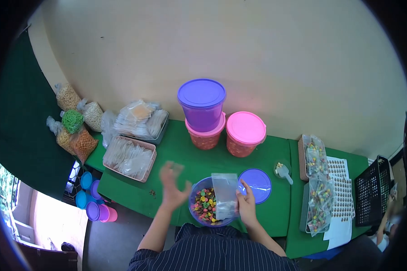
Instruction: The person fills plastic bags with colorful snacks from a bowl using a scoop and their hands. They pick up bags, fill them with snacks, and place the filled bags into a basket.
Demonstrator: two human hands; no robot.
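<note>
My right hand (245,205) grips a clear plastic bag (224,192) by its right edge, thumb on top. The bag lies over the right part of a purple tub (191,213) close to my body. Colourful small snack pieces (203,203) show in the tub's left part; the bag covers others. To the left of the tub, my left hand (172,189) is raised with fingers apart and nothing in it, slightly blurred. A loose purple lid (257,185) lies just beyond my right hand.
Pink-lidded tubs (246,128) and a stacked purple tub (201,106) stand by the wall. A pink basket (151,165) holds flat plastic bags. At right are baskets of filled packets (319,201), sticker sheets (341,180), a scoop (284,172), a black crate (368,194) and another person's arm (384,219).
</note>
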